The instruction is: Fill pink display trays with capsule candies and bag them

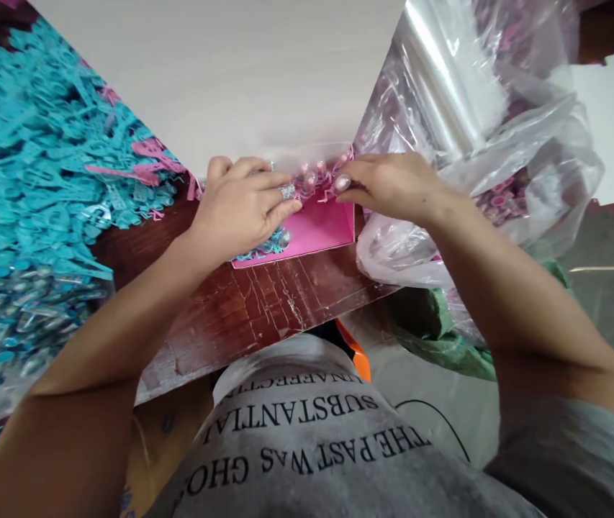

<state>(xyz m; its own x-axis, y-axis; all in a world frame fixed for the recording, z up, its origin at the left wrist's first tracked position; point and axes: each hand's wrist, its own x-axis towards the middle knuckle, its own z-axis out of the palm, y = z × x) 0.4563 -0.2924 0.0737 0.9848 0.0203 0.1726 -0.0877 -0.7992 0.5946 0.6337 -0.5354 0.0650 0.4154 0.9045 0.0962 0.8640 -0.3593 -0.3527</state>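
Observation:
A shallow pink tray or card [320, 230] lies on the dark red wooden table. My left hand [247, 205] rests over its left side, fingers bent and thumb close to the forefinger; a shiny silvery thing shows by the fingers, perhaps a ring. Below that hand sits a blue lacy plastic piece [263, 248] with a clear round part. Pink lacy plastic pieces [312, 180] with clear round parts lie along the tray's far side. At their right end my right hand [387, 183] is closed, thumb and forefinger together at a pink piece. The left fingertips are partly hidden.
A large white panel [220, 72] spreads behind the tray. Blue plastic strips [42, 137] are heaped at left, above many small capsules [20, 316]. At right, clear plastic bags [544, 158] hold pink pieces, with a plastic roll [441, 79] on top. The table's front edge is near my body.

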